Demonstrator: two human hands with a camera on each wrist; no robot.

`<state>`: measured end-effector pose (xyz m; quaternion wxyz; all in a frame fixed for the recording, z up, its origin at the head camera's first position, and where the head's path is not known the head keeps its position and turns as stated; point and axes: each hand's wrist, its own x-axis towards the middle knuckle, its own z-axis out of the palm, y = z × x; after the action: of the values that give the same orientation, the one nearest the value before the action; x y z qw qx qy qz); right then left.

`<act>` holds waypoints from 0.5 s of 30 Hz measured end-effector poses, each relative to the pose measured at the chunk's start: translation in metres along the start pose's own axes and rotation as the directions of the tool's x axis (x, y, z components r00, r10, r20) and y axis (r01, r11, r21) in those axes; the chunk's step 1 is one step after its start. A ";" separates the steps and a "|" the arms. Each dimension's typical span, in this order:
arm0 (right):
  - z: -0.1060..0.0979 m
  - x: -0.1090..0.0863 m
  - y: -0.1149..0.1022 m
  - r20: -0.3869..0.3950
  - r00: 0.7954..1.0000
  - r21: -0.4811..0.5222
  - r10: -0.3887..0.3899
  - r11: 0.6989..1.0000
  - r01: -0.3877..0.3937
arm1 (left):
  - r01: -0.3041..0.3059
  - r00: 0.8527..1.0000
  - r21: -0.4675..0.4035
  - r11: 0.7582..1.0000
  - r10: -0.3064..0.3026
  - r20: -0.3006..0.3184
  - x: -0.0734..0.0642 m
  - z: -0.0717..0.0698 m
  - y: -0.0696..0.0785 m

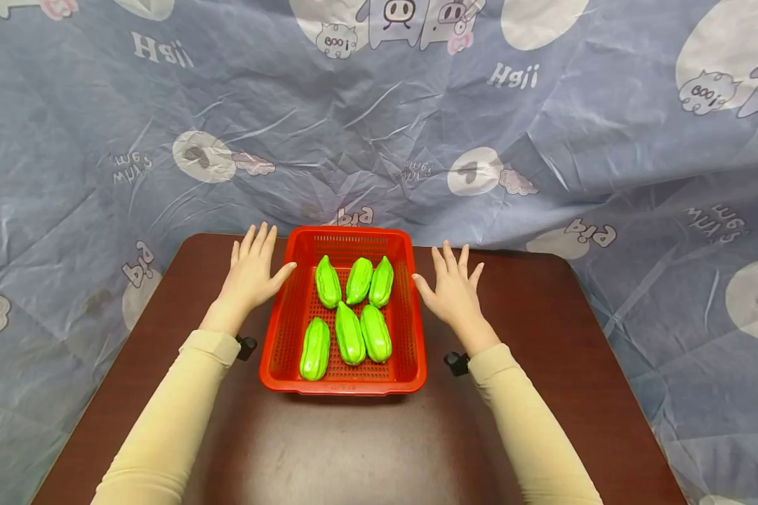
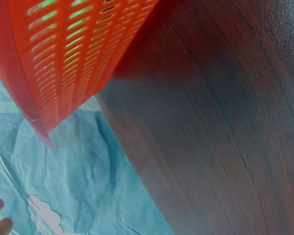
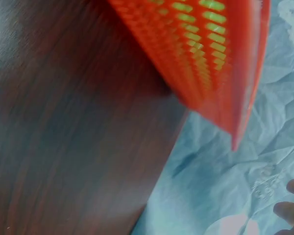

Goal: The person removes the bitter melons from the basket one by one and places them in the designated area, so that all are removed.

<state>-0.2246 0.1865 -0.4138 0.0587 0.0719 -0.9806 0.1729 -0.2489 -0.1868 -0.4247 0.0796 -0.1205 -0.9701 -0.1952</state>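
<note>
A red plastic basket (image 1: 343,387) with slotted sides sits on the dark wooden table, holding several bright green, ridged vegetables (image 1: 350,334) that look like bitter melons. They lie in two loose rows on the basket's floor. My left hand (image 1: 250,275) is spread beside the basket's left side, its thumb tip right at the rim. On the opposite side my right hand (image 1: 453,293) is spread too, thumb pointing at the right rim. Neither hand holds anything. The wrist views show the basket's outer walls (image 2: 73,54) close by, with fingertips (image 3: 290,211) at the right wrist view's edge.
The brown wooden table (image 1: 530,365) carries the basket near its far edge. Behind and around it hangs a wrinkled blue-grey cloth (image 1: 366,119) printed with cartoon pigs and lettering. A small black device (image 1: 246,347) is strapped at the left wrist, another (image 1: 457,363) at the right.
</note>
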 end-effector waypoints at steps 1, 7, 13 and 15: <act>-0.001 0.000 -0.003 0.002 1.000 0.004 -0.003 1.000 0.003 | 0.001 1.000 -0.011 1.000 -0.001 -0.003 -0.001 0.000 0.000; -0.004 0.000 -0.019 0.010 0.999 0.011 -0.032 0.999 0.031 | 0.004 1.000 -0.049 0.999 -0.005 -0.017 -0.004 -0.004 0.001; -0.003 -0.001 -0.036 0.020 0.999 0.071 -0.051 0.996 0.049 | 0.027 1.000 -0.087 0.996 -0.028 -0.001 -0.008 -0.006 0.002; -0.001 -0.002 -0.041 0.020 0.998 0.103 -0.061 0.993 0.059 | 0.037 0.999 -0.105 0.994 -0.037 0.005 -0.010 -0.007 0.001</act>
<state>-0.2157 0.1490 -0.3995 0.0485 0.1062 -0.9684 0.2203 -0.2386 -0.1902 -0.4202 0.0682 -0.1067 -0.9607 -0.2471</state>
